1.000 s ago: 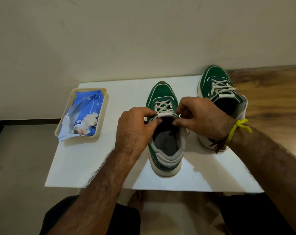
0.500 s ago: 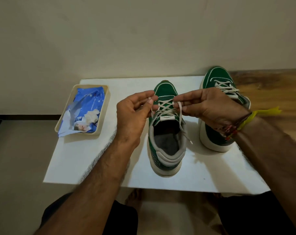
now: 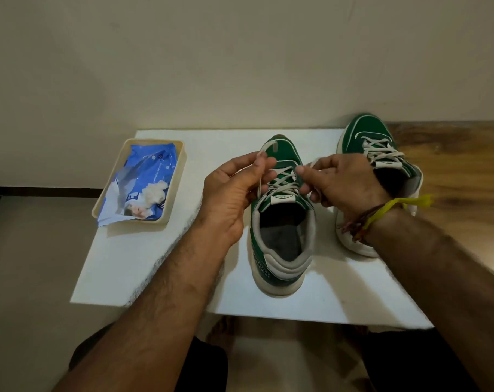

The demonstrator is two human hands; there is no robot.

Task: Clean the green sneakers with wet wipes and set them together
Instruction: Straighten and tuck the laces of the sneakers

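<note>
We look down on a white board (image 3: 161, 258) with the near green sneaker (image 3: 282, 222) at its centre, toe pointing to twelve o'clock and heel toward us. Our left hand (image 3: 229, 193) sits at the sneaker's nine o'clock side, thumb and forefinger pinching a white lace end (image 3: 261, 171) that loops up over the fingertips. Our right hand (image 3: 345, 185) sits at the three o'clock side, its thumb and forefinger pinching the other lace end (image 3: 311, 165) just above the crossed lacing. The other fingers of both hands are curled in. The sneaker stands upright on its sole, its mouth open and the grey insole in view.

The second green sneaker (image 3: 373, 148) stands at two o'clock from the first, also toe away from us, partly hidden behind our right hand and wrist. The two sneakers are near each other but apart, with a strip of board between them. A yellow thread band (image 3: 395, 206) and darker threads circle our right wrist.

At ten o'clock on the board lies a cream tray (image 3: 180, 176) holding a crumpled blue pack of wet wipes (image 3: 144, 182), with a white wipe (image 3: 155, 192) bunched at its opening. Wooden flooring (image 3: 466, 165) shows at three o'clock beyond the board.
</note>
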